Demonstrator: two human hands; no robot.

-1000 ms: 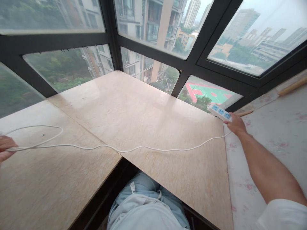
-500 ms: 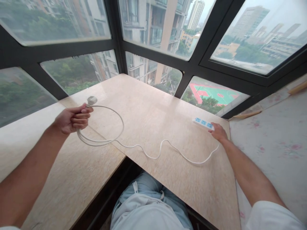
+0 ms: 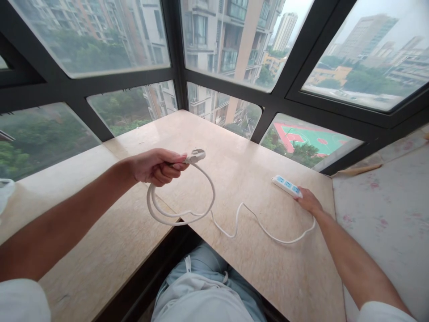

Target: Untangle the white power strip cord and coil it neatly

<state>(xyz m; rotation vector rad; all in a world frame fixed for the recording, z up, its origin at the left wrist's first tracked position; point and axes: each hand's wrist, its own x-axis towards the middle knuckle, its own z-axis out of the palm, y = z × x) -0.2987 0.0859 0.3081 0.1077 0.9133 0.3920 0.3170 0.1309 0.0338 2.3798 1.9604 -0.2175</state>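
My left hand (image 3: 157,166) is closed around a white power cord (image 3: 187,217), gathered into a hanging loop, with the plug (image 3: 195,156) sticking out past my fingers. The cord trails in loose curves across the beige stone ledge (image 3: 234,170) to a white power strip with blue sockets (image 3: 287,186). That strip lies flat on the ledge at the right, and my right hand (image 3: 307,202) rests on its near end, fingers curled over it.
Black-framed windows (image 3: 268,103) wrap the ledge on the far sides, with buildings and a sports court outside. A floral-patterned mattress or cushion (image 3: 385,214) lies to the right. My lap in light clothing (image 3: 204,290) shows in the dark gap below the ledge.
My left hand has come in from the far left toward the centre, coiling the cord into a loop with the plug. The strip moved left onto the ledge and the cord went slack.
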